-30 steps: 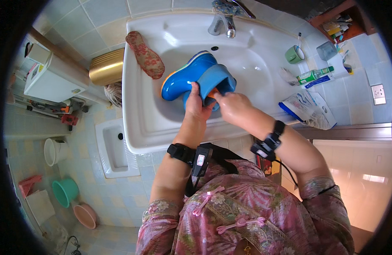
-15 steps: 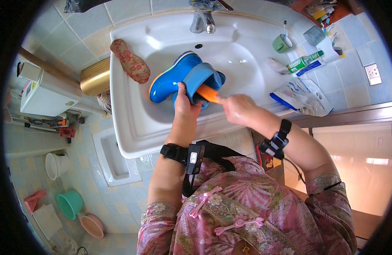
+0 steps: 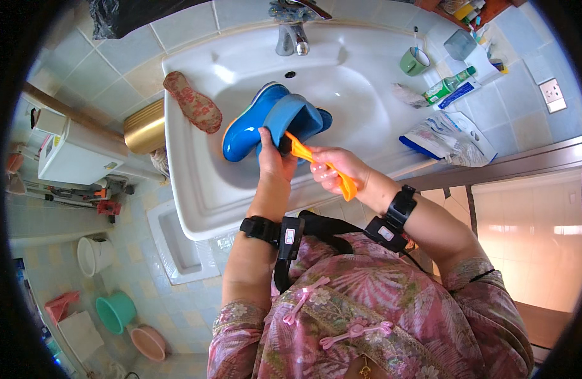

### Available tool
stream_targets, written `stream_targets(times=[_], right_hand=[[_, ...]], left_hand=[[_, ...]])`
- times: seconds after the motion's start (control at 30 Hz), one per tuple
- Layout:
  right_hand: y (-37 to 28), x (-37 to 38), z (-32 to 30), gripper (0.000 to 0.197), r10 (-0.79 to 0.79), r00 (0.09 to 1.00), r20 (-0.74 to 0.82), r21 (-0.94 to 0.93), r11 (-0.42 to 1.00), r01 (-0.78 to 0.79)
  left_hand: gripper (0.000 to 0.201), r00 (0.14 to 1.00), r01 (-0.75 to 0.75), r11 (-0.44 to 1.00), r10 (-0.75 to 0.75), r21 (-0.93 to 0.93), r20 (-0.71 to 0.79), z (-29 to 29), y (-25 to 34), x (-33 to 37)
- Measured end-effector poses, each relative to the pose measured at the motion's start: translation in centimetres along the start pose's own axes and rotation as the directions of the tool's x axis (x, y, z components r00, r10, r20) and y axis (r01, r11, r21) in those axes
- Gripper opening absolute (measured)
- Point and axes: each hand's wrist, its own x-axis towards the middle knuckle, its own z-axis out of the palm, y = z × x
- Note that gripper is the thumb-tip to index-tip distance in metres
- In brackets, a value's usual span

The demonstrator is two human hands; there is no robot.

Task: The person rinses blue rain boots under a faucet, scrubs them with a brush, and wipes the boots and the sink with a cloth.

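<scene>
Left hand (image 3: 276,162) has the blue boot (image 3: 248,131) by its cuff, 9 o'clock side of the sink (image 3: 367,95) — right hand (image 3: 337,169) wrapped snugly round an orange brush (image 3: 301,150), pointing 10 o'clock.

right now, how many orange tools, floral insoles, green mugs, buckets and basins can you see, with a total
Orange tool: 1
Floral insole: 1
Green mug: 1
Buckets, white bucket and green bucket: 2
Pink basin: 1
Total: 6

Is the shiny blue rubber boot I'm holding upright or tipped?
Tipped: that boot has its opening toward your right hand and its sole edge toward the red floral insole.
</scene>
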Motion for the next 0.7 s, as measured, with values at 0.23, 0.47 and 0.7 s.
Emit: stream_targets(times=[0.23, 0.47, 0.7], right_hand=[[-0.5, 0.3, 1.0, 0.030, -0.117, 0.986, -0.116, -0.651, 0.759, 0.013], [-1.4, 0.1, 0.8, 0.041, -0.353, 0.920, 0.168, -0.742, -0.660, -0.118], [-1.3, -0.2, 0.7, 0.042, -0.392, 0.918, 0.056, -0.778, -0.593, -0.206]], left_hand=[[0.053, 0.999, 0.032, 0.999, -0.032, -0.012, 0.031, 1.7, 1.3, -1.9], [0.048, 0.999, 0.045, 0.999, -0.045, -0.031, -0.025, 0.6, 0.1, -0.8], [0.043, 0.979, 0.106, 0.979, -0.072, 0.172, -0.189, 0.6, 0.4, -0.6]])
